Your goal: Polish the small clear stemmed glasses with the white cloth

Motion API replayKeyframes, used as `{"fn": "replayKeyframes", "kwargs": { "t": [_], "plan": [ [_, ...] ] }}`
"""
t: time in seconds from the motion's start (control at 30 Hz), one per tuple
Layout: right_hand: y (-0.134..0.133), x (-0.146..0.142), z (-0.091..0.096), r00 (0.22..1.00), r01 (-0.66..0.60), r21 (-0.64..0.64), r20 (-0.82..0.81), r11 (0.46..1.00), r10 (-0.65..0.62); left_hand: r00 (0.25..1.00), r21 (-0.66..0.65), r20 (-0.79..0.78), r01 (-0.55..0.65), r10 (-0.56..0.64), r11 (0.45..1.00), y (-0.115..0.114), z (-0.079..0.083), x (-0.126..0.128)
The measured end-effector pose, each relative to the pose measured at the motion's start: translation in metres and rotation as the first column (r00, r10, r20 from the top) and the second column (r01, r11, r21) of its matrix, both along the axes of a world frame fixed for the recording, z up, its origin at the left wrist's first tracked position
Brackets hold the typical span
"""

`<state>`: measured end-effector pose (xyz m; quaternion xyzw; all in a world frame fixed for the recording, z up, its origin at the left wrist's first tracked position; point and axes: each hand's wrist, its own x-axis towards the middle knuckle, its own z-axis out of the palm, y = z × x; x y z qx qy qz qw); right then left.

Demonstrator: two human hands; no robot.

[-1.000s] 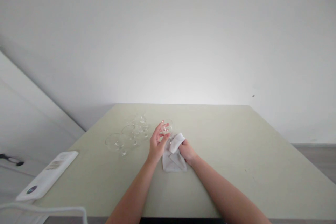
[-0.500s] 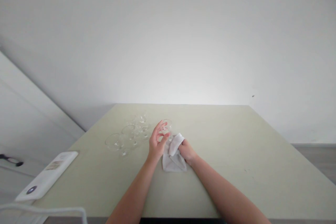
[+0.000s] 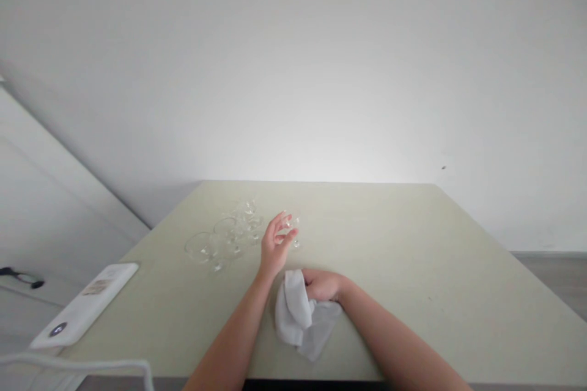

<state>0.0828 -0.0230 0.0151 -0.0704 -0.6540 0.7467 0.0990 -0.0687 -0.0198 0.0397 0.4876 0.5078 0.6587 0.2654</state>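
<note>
The left hand (image 3: 275, 245) bends its fingers and thumb around a small clear glass (image 3: 295, 223). The glass is near the middle of the desk (image 3: 389, 256), and part of it is behind the fingers. It is so see-through that I can't tell if it tips or stands straight. The right hand (image 3: 323, 285) is closer to the person and pinches a soft white cloth (image 3: 293, 308). The cloth hangs in folds and is apart from the glass. To the left of the left hand, more clear glasses (image 3: 223, 239) sit close together on the desk. They are hard to count. A long white flat thing (image 3: 87, 306) with a round dark spot lies at the desk's left edge. A white cord (image 3: 77, 364) bends in front of it. A pale wall (image 3: 312, 73) is behind the desk.
</note>
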Motion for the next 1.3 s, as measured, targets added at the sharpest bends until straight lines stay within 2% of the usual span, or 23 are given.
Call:
{"fn": "replayKeyframes", "kwargs": {
  "t": [0.07, 0.23, 0.3, 0.37, 0.4, 0.47, 0.57, 0.7, 0.8, 0.93, 1.07, 1.3],
  "plan": [
    [-0.001, 0.0, -0.003, 0.999, -0.05, -0.003, 0.022, 0.999, 0.05, 0.998, -0.006, -0.017, 0.061, -0.061, 0.998, 0.0, -0.002, 0.005],
    [0.0, -0.001, -0.01, 0.999, -0.029, -0.02, 0.015, 0.999, 0.029, 0.987, -0.05, -0.065, 0.142, -0.146, 0.989, 0.004, -0.011, 0.013],
    [0.0, -0.001, -0.011, 1.0, -0.021, -0.02, 0.017, 1.0, 0.022, 0.98, -0.09, -0.138, 0.135, -0.147, 0.987, 0.006, -0.017, 0.012],
    [0.0, -0.001, -0.011, 1.0, -0.018, -0.019, 0.014, 1.0, 0.018, 0.949, -0.129, -0.289, 0.096, -0.13, 0.987, 0.009, -0.023, 0.011],
    [0.001, -0.001, -0.011, 1.0, -0.018, -0.015, 0.01, 1.0, 0.018, 0.911, -0.141, -0.393, 0.078, -0.128, 0.987, 0.01, -0.025, 0.009],
    [0.002, -0.001, -0.012, 1.0, -0.019, 0.005, -0.001, 1.0, 0.019, 0.782, -0.153, -0.603, 0.078, -0.156, 0.985, 0.011, -0.029, 0.007],
    [0.004, -0.001, -0.013, 1.0, -0.016, 0.039, 0.0, 0.999, 0.016, 0.595, -0.188, -0.77, 0.132, -0.229, 0.973, 0.013, -0.035, 0.008],
    [0.007, -0.001, -0.012, 1.0, -0.023, 0.07, 0.019, 0.997, 0.021, 0.482, -0.24, -0.818, 0.207, -0.313, 0.948, 0.016, -0.041, 0.015],
    [0.008, -0.002, -0.009, 0.998, -0.055, 0.078, 0.033, 0.995, 0.052, 0.365, -0.283, -0.852, 0.28, -0.374, 0.917, 0.021, -0.045, 0.019],
    [0.008, -0.002, -0.006, 0.998, -0.049, 0.086, 0.047, 0.995, 0.045, 0.263, -0.315, -0.882, 0.285, -0.39, 0.905, 0.03, -0.048, 0.023],
    [0.009, -0.001, -0.006, 0.998, -0.031, 0.082, 0.048, 0.996, 0.027, 0.208, -0.321, -0.897, 0.299, -0.39, 0.899, 0.038, -0.049, 0.025],
    [0.01, -0.001, -0.01, 0.994, -0.032, 0.119, 0.11, 0.992, 0.019, 0.21, -0.269, -0.917, 0.303, -0.34, 0.914, 0.037, -0.045, 0.026]
  ]
}}
